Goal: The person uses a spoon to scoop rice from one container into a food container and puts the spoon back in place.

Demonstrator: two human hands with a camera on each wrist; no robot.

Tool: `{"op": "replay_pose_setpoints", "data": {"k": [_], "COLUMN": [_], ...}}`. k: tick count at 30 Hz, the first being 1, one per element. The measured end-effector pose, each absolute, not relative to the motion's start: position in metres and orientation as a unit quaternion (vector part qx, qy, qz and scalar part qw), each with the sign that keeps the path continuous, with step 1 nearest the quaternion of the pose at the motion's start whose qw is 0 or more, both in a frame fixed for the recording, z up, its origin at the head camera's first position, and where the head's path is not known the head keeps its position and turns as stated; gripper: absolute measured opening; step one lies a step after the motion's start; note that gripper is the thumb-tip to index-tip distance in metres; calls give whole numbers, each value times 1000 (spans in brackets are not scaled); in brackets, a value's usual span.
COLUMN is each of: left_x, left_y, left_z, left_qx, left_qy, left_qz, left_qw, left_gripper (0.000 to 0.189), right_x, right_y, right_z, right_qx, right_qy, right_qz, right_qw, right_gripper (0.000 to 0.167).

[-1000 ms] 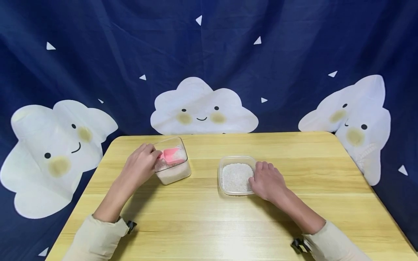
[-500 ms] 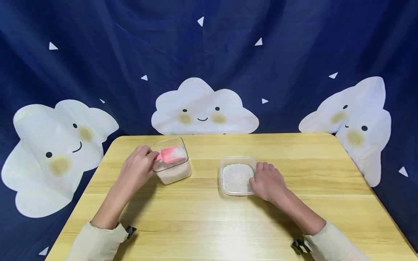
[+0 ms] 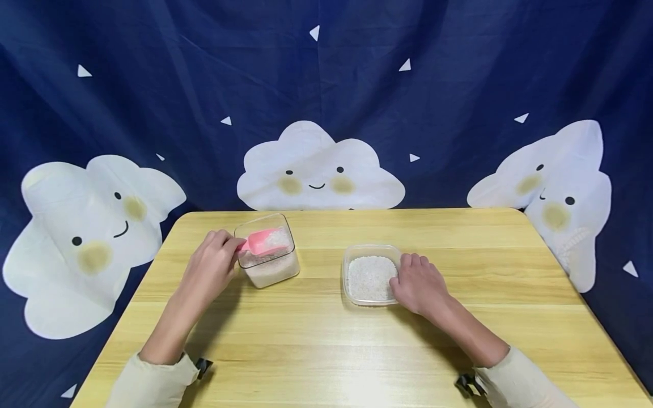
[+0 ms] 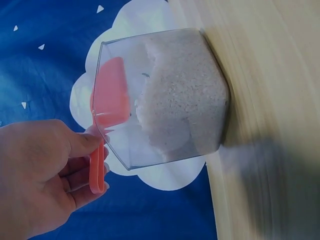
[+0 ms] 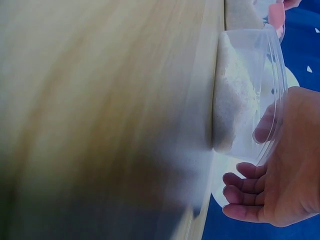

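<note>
My left hand (image 3: 210,263) pinches the handle of a pink scoop (image 3: 262,242) between thumb and fingers. The scoop bears white rice and is inside the upper part of a clear square canister (image 3: 275,271), above the rice there. In the left wrist view the scoop's bowl (image 4: 112,92) shows through the canister wall, level with the rim. On the right, my right hand (image 3: 420,283) grips the near-right rim of a shallow clear plastic box (image 3: 348,294) holding white rice. The right wrist view shows the thumb inside that box (image 5: 250,45) and the fingers outside.
Both containers stand on a light wooden table (image 3: 316,340), with a gap between them. Behind its far edge hangs a dark blue curtain (image 3: 444,113) with white cloud prints. Small black clips sit at both sleeve cuffs.
My left hand has drawn slightly left and down, shifting the scoop with it and levelling it in the canister's mouth. The right hand and its box stay in place.
</note>
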State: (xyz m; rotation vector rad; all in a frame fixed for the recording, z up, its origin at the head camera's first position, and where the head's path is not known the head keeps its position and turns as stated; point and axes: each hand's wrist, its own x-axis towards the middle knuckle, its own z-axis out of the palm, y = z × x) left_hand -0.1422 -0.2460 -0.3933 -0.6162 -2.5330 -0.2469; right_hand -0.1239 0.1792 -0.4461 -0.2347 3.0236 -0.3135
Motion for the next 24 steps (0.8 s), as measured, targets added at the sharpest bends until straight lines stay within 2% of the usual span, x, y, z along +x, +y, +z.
{"op": "replay_pose_setpoints", "data": {"k": [24], "left_x": [-138], "left_y": [-241], "left_z": [-389], "left_qx": [-212], "left_qy": [-932], "left_qz": [-129], "left_qw": [266], "left_gripper": [15], "right_x": [-124], "right_y": [180], "right_z": [-447], "right_qx": [-76], "right_qy": [990], "right_qz": [-106], "right_qw": [50], "right_gripper": [31]}}
